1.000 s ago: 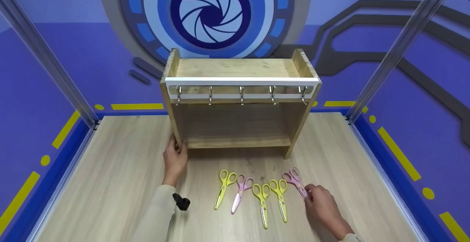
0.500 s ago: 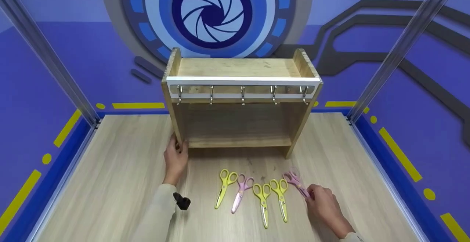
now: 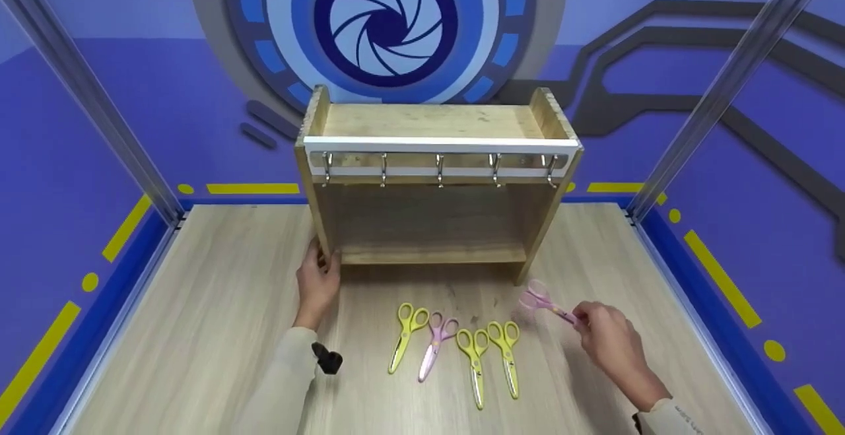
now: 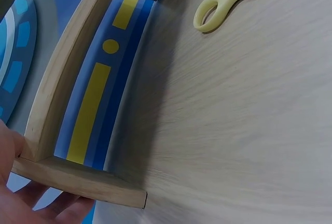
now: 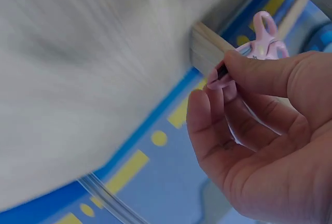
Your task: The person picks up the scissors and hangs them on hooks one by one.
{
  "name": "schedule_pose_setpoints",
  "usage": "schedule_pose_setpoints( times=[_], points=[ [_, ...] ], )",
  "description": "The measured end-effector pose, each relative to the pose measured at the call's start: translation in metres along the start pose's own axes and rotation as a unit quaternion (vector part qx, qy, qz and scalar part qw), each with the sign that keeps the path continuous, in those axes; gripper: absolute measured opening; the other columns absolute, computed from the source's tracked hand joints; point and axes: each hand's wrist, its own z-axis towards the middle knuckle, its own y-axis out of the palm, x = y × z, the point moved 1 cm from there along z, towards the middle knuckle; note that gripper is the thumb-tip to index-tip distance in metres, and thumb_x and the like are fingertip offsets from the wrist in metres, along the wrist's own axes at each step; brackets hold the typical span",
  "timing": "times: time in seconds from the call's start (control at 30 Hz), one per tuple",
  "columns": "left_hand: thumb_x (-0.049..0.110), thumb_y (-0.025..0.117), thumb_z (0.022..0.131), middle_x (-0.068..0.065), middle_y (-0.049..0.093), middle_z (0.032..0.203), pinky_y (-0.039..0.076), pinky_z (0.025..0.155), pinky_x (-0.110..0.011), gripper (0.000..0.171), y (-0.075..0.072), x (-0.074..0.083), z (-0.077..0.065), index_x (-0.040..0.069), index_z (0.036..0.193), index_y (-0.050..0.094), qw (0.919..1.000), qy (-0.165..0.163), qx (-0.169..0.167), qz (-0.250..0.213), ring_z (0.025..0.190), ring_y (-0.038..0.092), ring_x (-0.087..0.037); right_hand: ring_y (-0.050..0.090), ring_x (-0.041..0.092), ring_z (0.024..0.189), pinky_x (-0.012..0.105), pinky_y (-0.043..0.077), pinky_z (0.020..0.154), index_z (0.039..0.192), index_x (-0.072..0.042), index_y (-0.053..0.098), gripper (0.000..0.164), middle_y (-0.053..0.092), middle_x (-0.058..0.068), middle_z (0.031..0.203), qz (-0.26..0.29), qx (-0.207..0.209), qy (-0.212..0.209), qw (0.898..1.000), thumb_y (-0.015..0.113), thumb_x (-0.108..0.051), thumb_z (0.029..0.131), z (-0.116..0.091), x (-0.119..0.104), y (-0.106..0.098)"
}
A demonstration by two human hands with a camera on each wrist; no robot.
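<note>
Between thumb and fingers, my right hand (image 3: 614,342) pinches pink scissors (image 3: 554,308) by the blade end. Their handle loops point away to the upper left, raised over the table right of the shelf's front corner. The right wrist view shows the thumb pressed on the covered blade (image 5: 222,73); the tip is hidden by the fingers. At the lower left, my left hand (image 3: 318,286) holds the side panel of a wooden shelf (image 3: 429,258); thumb and fingers lie on either side of its edge in the left wrist view. A white rail (image 3: 409,142) with several metal hooks (image 3: 440,169) spans the shelf's front.
On the table before the shelf lie yellow scissors (image 3: 403,333), pink scissors (image 3: 435,345), and two more yellow pairs, the middle scissors (image 3: 474,356) and the right-hand scissors (image 3: 507,349). Blue printed walls (image 3: 759,224) and metal posts (image 3: 713,92) enclose the table (image 3: 231,276).
My right hand has lifted the pink scissors off the table and moved right and slightly away from me. My left hand stays at the shelf's side panel.
</note>
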Motion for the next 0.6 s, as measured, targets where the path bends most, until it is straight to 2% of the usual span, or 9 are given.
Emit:
schedule_pose_setpoints(
  times=[0.17, 0.33, 0.43, 0.6],
  points=[
    [0.016, 0.056, 0.107, -0.024, 0.055, 0.144, 0.053, 0.101, -0.051, 0.053, -0.001, 0.000, 0.002, 0.007, 0.157, 0.038, 0.9999, -0.009, -0.005, -0.001, 0.127, 0.059, -0.038, 0.056, 0.022, 0.075, 0.040, 0.048, 0.059, 0.091, -0.008, 0.075, 0.009, 0.067, 0.005, 0.083, 0.007, 0.068, -0.044, 0.997, 0.080, -0.003, 0.087, 0.011, -0.011, -0.024],
    [0.016, 0.057, 0.106, -0.025, 0.055, 0.143, 0.053, 0.102, -0.050, 0.054, -0.002, -0.002, 0.003, 0.006, 0.156, 0.039, 0.9999, -0.009, -0.007, -0.006, 0.127, 0.059, -0.039, 0.063, 0.026, 0.079, 0.046, 0.053, 0.063, 0.095, -0.008, 0.075, 0.011, 0.069, 0.008, 0.088, 0.016, 0.120, -0.068, 0.990, 0.081, -0.004, 0.087, 0.025, -0.021, -0.042],
    [0.016, 0.058, 0.106, -0.027, 0.056, 0.141, 0.054, 0.101, -0.050, 0.055, -0.001, -0.003, 0.002, 0.004, 0.156, 0.040, 1.0000, -0.006, -0.003, -0.003, 0.125, 0.060, -0.039, 0.067, 0.028, 0.080, 0.049, 0.054, 0.062, 0.095, -0.006, 0.075, 0.012, 0.071, 0.010, 0.089, 0.026, 0.156, -0.086, 0.984, 0.082, -0.003, 0.086, 0.032, -0.024, -0.052],
    [0.018, 0.059, 0.106, -0.028, 0.055, 0.143, 0.053, 0.101, -0.051, 0.055, -0.001, -0.005, 0.001, 0.004, 0.156, 0.039, 1.0000, 0.001, -0.004, 0.000, 0.126, 0.059, -0.041, 0.067, 0.027, 0.080, 0.041, 0.049, 0.060, 0.094, -0.005, 0.076, 0.012, 0.073, 0.010, 0.088, 0.047, 0.214, -0.114, 0.969, 0.082, 0.000, 0.085, 0.045, -0.029, -0.068]
  ],
)
